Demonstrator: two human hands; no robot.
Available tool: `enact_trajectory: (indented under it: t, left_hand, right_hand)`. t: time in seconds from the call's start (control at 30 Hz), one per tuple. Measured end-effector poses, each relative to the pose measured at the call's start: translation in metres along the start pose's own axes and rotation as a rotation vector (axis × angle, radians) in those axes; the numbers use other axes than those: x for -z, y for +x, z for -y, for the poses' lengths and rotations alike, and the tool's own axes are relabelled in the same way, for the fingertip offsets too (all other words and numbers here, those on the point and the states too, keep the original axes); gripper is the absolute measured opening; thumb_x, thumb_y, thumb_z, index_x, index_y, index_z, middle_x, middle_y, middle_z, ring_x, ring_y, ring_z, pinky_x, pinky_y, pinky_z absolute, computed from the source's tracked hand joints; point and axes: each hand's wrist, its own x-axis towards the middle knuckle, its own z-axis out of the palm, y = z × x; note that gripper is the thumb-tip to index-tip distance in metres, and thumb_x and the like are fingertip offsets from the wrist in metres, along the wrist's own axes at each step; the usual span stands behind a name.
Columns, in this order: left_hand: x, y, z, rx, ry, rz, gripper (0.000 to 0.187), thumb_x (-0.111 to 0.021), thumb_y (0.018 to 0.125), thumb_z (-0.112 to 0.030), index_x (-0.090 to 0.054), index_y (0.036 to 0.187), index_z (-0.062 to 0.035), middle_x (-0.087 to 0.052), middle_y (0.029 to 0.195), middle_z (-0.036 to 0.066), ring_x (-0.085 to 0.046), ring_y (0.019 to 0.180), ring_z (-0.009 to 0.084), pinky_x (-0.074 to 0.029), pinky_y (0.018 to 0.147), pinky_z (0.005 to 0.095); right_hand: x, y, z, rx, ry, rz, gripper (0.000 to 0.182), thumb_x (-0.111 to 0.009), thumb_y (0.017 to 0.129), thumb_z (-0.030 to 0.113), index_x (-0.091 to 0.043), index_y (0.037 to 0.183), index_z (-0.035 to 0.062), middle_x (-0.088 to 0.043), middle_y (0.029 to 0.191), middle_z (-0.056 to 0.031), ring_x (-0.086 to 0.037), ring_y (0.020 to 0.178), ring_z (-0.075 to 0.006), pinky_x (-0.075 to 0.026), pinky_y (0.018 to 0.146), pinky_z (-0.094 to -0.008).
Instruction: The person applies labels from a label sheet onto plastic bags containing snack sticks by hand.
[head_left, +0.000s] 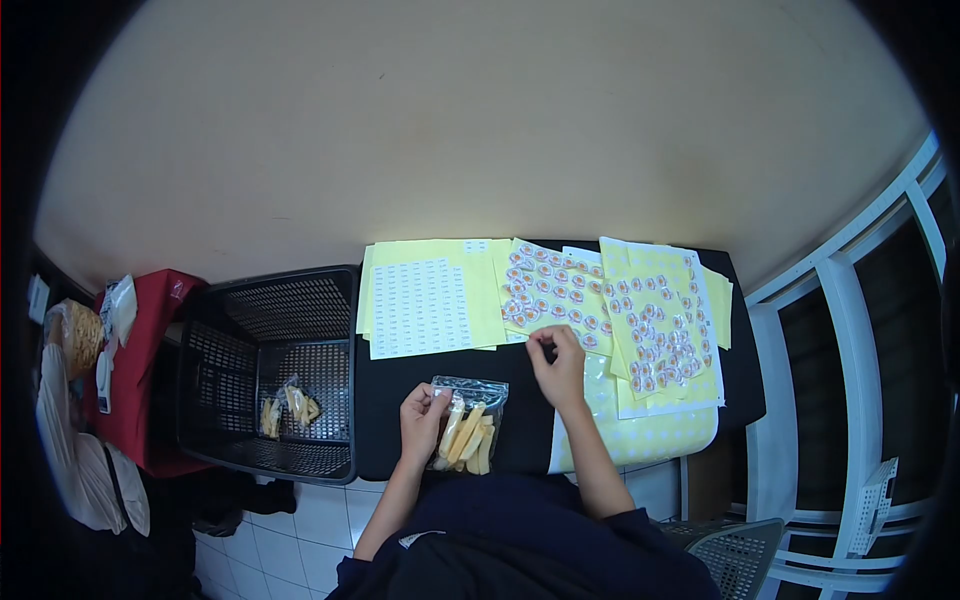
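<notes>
My left hand (424, 420) grips the left edge of a clear plastic bag (466, 428) holding several pale yellow, stick-shaped pieces. The bag lies over the black table cover near my body. My right hand (557, 365) is raised to the right of the bag, thumb and fingertips pinched together; whatever they hold, if anything, is too small to make out. Just beyond it lies a yellow backing sheet with rows of round orange-and-white stickers (543, 287). More such stickers (660, 340) cover overlapping sheets farther right.
Left of the stickers are yellow sheets with a white printed label sheet (420, 308). A black plastic crate (355, 400) with filled bags (298, 402) inside stands at the table's left. Beyond it, another person (75, 440) is beside a red-covered table (150, 370). A grey basket (740, 560) sits lower right.
</notes>
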Motion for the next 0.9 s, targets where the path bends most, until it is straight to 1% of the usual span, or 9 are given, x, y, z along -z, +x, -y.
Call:
enact_trajectory:
  t: [0.27,0.33,0.47,0.53,0.7,0.77,0.8,0.83,0.9]
  left_hand:
    - [0.004,0.003,0.0,0.083,-0.103,-0.017,0.015,-0.048,0.086,-0.009,-0.05,0.073,-0.0029,-0.058,0.074,0.007,-0.056,0.064,0.0078,-0.047,0.058,0.0193]
    - [0.005,0.004,0.001,0.087,-0.095,-0.019,0.014,-0.048,0.086,-0.009,-0.05,0.074,-0.0027,-0.058,0.074,0.007,-0.056,0.065,0.0082,-0.047,0.059,0.0195]
    - [0.007,0.005,0.003,0.085,-0.093,-0.018,0.012,-0.047,0.086,-0.008,-0.051,0.076,-0.0025,-0.058,0.075,0.007,-0.056,0.066,0.0088,-0.048,0.059,0.02]
    - [0.007,0.006,0.002,0.095,-0.094,-0.019,0.012,-0.047,0.086,-0.008,-0.051,0.075,-0.0027,-0.058,0.074,0.007,-0.057,0.066,0.0089,-0.048,0.059,0.0202]
    - [0.003,0.007,-0.003,0.106,-0.118,-0.009,0.013,-0.046,0.087,-0.009,-0.051,0.077,-0.0023,-0.058,0.074,0.006,-0.056,0.065,0.0077,-0.046,0.06,0.0191]
    - [-0.006,0.009,-0.013,0.073,0.293,0.085,0.012,-0.046,0.086,-0.01,-0.052,0.084,0.0004,-0.058,0.074,0.007,-0.055,0.064,0.0081,-0.045,0.059,0.0203]
    - [-0.012,0.015,-0.016,-0.049,0.461,0.166,0.015,-0.048,0.084,-0.01,-0.052,0.092,0.0014,-0.059,0.074,0.007,-0.054,0.062,0.0096,-0.044,0.058,0.023]
    - [-0.023,0.02,-0.028,-0.088,0.5,0.228,0.02,-0.048,0.083,-0.008,-0.05,0.101,0.0003,-0.056,0.072,0.005,-0.052,0.068,0.0078,-0.043,0.062,0.0225]
    - [-0.044,0.034,-0.043,-0.022,0.648,0.349,0.039,-0.05,0.081,-0.011,-0.039,0.118,-0.002,-0.056,0.073,0.011,-0.054,0.067,0.0127,-0.043,0.062,0.0256]
  right_hand:
    - [-0.012,0.045,-0.047,0.021,-0.287,0.063,0.015,-0.06,0.072,0.01,-0.06,0.083,0.0007,-0.057,0.081,-0.0126,-0.056,0.076,-0.0293,-0.045,0.069,-0.0367]
    - [-0.014,0.049,-0.045,0.081,-0.395,0.099,0.017,-0.062,0.071,0.007,-0.061,0.086,-0.0004,-0.058,0.08,-0.0112,-0.058,0.074,-0.0237,-0.047,0.065,-0.0332]
    - [-0.014,0.054,-0.043,0.068,-0.388,0.132,0.018,-0.063,0.069,0.004,-0.061,0.085,-0.0007,-0.059,0.076,-0.0106,-0.058,0.071,-0.0212,-0.047,0.063,-0.0306]
    - [-0.016,0.055,-0.046,-0.041,-0.181,0.124,0.019,-0.063,0.067,0.002,-0.06,0.085,-0.0014,-0.06,0.07,-0.01,-0.058,0.065,-0.0188,-0.047,0.062,-0.0282]
    - [-0.015,0.053,-0.047,-0.043,-0.146,0.131,0.019,-0.063,0.067,0.001,-0.06,0.085,-0.0023,-0.06,0.068,-0.009,-0.057,0.061,-0.0152,-0.047,0.061,-0.0253]
    - [-0.014,0.053,-0.048,-0.083,-0.108,0.126,0.019,-0.063,0.067,0.002,-0.06,0.085,-0.0023,-0.06,0.068,-0.0087,-0.057,0.061,-0.0146,-0.047,0.061,-0.025]
    - [-0.015,0.054,-0.051,-0.087,-0.098,0.119,0.019,-0.063,0.067,0.002,-0.06,0.085,-0.0023,-0.06,0.068,-0.0086,-0.058,0.061,-0.0142,-0.047,0.061,-0.0247]
    - [-0.016,0.053,-0.053,-0.092,-0.088,0.114,0.019,-0.063,0.067,0.002,-0.06,0.085,-0.0023,-0.061,0.068,-0.0085,-0.058,0.062,-0.0137,-0.047,0.061,-0.0244]
    - [-0.017,0.052,-0.055,-0.092,-0.08,0.125,0.018,-0.062,0.067,0.001,-0.06,0.085,-0.0023,-0.061,0.069,-0.0087,-0.058,0.062,-0.014,-0.047,0.061,-0.0246]
